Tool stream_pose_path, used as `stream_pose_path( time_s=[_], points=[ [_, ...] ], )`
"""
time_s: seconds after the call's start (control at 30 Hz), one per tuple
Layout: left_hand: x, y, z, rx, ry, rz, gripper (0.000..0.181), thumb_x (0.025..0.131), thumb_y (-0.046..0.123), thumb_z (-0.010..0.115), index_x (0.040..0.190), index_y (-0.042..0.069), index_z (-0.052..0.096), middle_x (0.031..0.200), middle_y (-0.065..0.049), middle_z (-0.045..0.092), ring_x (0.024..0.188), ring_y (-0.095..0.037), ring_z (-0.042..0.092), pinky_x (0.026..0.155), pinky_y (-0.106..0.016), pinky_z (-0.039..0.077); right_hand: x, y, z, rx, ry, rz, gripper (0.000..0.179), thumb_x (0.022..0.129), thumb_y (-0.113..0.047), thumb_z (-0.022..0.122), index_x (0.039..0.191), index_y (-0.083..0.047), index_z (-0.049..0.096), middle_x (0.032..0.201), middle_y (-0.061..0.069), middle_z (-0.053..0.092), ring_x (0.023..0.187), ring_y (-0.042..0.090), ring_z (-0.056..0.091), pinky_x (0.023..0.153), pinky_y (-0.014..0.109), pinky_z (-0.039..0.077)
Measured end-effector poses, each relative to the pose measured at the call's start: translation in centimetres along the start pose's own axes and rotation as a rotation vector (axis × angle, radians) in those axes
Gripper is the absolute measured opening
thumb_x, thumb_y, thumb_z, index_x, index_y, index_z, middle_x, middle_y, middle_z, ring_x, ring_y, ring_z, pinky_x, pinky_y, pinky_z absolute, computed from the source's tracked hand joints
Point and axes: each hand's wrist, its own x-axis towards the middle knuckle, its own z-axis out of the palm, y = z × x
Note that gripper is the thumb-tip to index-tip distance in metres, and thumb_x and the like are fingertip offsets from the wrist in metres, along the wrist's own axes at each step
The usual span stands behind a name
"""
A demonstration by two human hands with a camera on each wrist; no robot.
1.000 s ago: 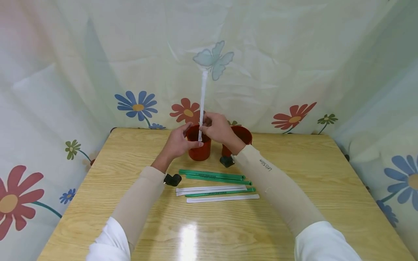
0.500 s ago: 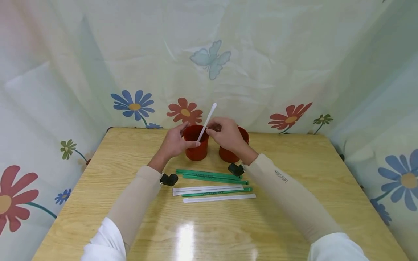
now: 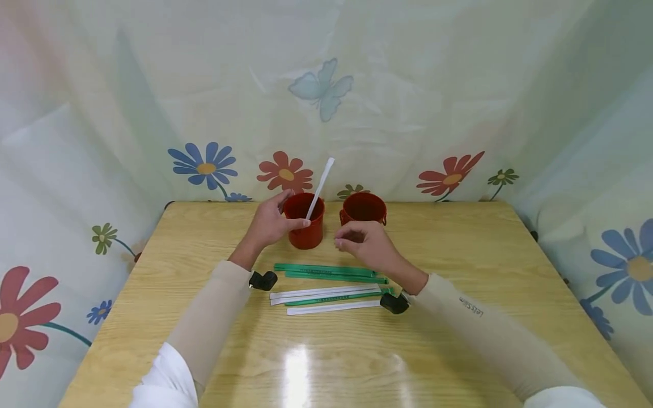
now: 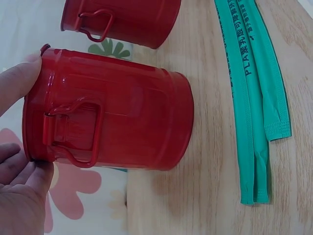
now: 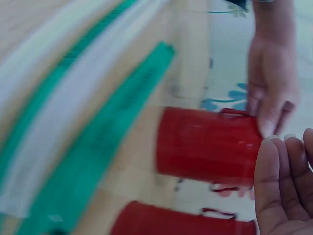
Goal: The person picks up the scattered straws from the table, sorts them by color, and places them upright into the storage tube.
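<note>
My left hand (image 3: 269, 222) grips the rim of the left small red metal bucket (image 3: 308, 235); in the left wrist view thumb and fingers sit on opposite sides of the rim, beside a wire handle. A white paper-wrapped straw (image 3: 321, 187) stands tilted in this bucket, leaning right. My right hand (image 3: 368, 242), holding nothing, hovers with loosely bent fingers in front of the right red bucket (image 3: 363, 208). Nearer me lie several green-wrapped straws (image 3: 326, 271) and white-wrapped straws (image 3: 331, 307), roughly parallel, side to side on the table.
The wooden table (image 3: 449, 317) meets a flower-printed curtain (image 3: 398, 113) right behind the buckets. More curtain hangs at the left and right sides. The two buckets stand a small gap apart.
The white straw has dropped into the left bucket, and my right hand has let go of it and moved right and nearer to me. My left hand stays on the bucket.
</note>
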Motion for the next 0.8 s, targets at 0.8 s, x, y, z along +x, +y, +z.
stream_pose_path(
  time_s=[0.8],
  points=[
    [-0.4,-0.2,-0.2,-0.008,0.005,0.017,0.093,0.08,0.031,0.083,0.154,0.01,0.032,0.153,-0.008,0.046,0.139,-0.032,0.046,0.099,-0.047,0.054,-1.6,6.5,0.7,-0.465,-0.275,0.101,0.014,0.085,-0.001,0.072,0.094,-0.012,0.072,0.088,-0.002,0.069,0.08,0.011,0.058,0.077,0.028,0.053]
  ],
)
